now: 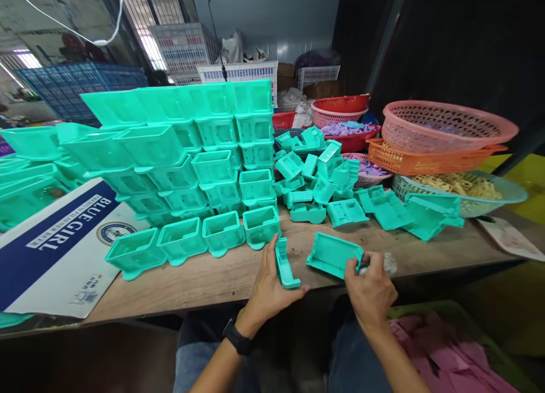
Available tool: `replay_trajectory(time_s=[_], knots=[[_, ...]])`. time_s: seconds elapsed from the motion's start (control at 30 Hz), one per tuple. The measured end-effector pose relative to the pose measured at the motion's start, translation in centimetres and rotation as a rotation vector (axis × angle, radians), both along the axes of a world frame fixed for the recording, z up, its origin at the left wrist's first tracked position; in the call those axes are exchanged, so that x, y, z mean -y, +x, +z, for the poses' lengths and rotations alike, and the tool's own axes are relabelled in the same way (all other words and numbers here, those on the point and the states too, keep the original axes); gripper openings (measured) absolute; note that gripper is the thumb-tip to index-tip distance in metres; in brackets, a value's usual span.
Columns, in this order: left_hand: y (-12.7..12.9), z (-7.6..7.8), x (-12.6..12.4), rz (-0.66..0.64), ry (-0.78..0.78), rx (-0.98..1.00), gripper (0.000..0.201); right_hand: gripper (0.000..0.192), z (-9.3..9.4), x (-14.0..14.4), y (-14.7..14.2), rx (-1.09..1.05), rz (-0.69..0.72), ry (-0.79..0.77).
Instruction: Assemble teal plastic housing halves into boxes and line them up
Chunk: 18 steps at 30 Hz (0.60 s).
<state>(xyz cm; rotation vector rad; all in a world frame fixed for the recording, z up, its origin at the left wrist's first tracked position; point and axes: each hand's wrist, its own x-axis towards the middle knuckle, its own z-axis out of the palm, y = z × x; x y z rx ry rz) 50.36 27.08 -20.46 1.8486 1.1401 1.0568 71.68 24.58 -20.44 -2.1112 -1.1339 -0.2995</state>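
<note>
Fingers of the left hand grasp a narrow teal part, held upright at the desk edge. Just right, the right hand grips a flat teal tray piece by its corner, tilted on the desk. Stacked teal boxes stand behind, baskets far right.

Bare wood only around the front edge of the table.
Behind it the stacked teal housings wall off the left; loose teal parts and baskets crowd the right.
</note>
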Motion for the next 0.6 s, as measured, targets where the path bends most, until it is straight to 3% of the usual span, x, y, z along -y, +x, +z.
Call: replay_trajectory(time_s=[0.1,0.2,0.3,0.47,0.6], knots=[[0.9,-0.6,0.9,0.088,0.031,0.001,0.125,0.03,-0.2,-0.4,-1.7,-0.017,0.057,0.03],[0.9,-0.4,1.1,0.118,0.013,0.013,0.131,0.042,-1.2,0.8,-3.7,-0.09,0.294,0.156],[-0.1,0.2,0.8,0.044,-0.035,0.011,0.14,0.055,-2.3,2.9,-4.5,-0.218,0.499,0.229],[-2.0,0.7,0.5,-0.03,-0.078,0.018,0.148,0.049,-2.6,4.5,-1.9,-0.247,0.955,-0.02],[-2.6,0.6,0.5,-0.057,-0.082,0.008,0.149,0.071,-1.0,3.0,0.4,-0.323,1.1,-0.26]])
